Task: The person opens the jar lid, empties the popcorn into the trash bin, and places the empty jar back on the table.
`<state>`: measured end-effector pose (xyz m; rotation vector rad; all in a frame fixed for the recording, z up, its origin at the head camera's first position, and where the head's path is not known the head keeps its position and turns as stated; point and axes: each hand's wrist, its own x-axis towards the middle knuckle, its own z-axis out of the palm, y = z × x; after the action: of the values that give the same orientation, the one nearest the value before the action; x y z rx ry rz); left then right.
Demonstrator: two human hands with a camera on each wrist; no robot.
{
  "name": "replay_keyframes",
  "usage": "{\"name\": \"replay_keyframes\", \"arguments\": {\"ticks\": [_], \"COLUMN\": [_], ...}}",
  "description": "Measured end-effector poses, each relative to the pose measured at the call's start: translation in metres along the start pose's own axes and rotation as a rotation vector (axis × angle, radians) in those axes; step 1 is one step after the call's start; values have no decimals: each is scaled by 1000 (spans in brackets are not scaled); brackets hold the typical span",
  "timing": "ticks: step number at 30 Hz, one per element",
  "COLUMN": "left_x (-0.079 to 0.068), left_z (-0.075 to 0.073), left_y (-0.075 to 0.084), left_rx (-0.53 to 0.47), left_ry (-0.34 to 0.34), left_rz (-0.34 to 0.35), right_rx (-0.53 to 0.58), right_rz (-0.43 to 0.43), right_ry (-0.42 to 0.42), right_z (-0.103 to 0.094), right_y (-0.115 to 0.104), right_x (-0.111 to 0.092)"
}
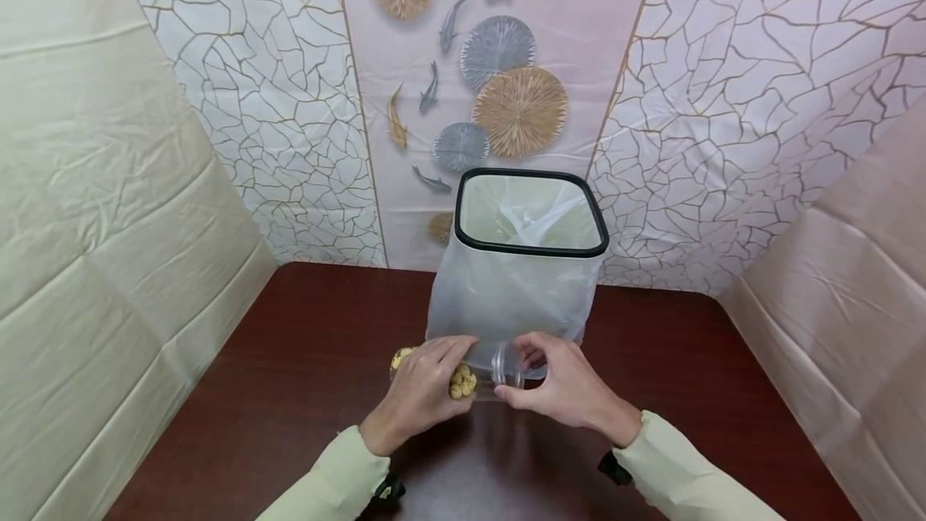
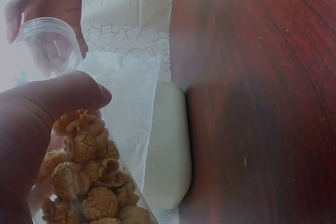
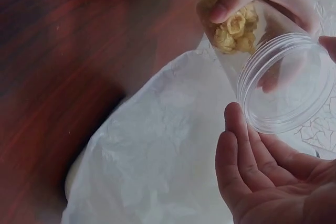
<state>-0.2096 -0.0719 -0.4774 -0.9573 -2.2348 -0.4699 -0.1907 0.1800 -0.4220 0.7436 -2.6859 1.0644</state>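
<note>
A clear plastic jar (image 1: pixel 486 376) partly filled with caramel popcorn (image 2: pixel 86 182) lies on its side above the table. My left hand (image 1: pixel 428 380) grips it round the body, thumb across the near side in the left wrist view. Popcorn sits toward the left end; the part near the threaded mouth (image 3: pixel 286 82) holds none. My right hand (image 1: pixel 560 380) has its thumb and fingers at opposite sides of the mouth rim, fingertips against it. Whether a clear lid covers the mouth, I cannot tell.
Just behind the hands stands a white trash bin (image 1: pixel 531 252) with a black rim, lined with a translucent bag (image 1: pixel 506 296) that hangs down its outside. The dark red wooden table (image 1: pixel 325 344) extends to both sides. Patterned cloth (image 1: pixel 304 103) hangs behind it.
</note>
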Motion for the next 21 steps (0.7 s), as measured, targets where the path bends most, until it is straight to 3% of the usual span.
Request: {"name": "replay_keyframes", "arguments": {"ticks": [8, 12, 17, 21], "left_x": [-3, -6, -13, -14], "left_z": [-1, -3, -4, -7], "left_y": [0, 3, 5, 5], "left_rx": [-13, -86, -189, -180], "left_ry": [6, -59, -189, -198], "left_rz": [-2, -48, -151, -186], "right_rx": [-11, -38, -160, -215], "right_rz": [-104, -202, -359, -339], "right_ry": [30, 39, -42, -117], "right_z": [5, 6, 3, -3], "right_y": [6, 6, 2, 0], "right_x": [-2, -6, -9, -10]}}
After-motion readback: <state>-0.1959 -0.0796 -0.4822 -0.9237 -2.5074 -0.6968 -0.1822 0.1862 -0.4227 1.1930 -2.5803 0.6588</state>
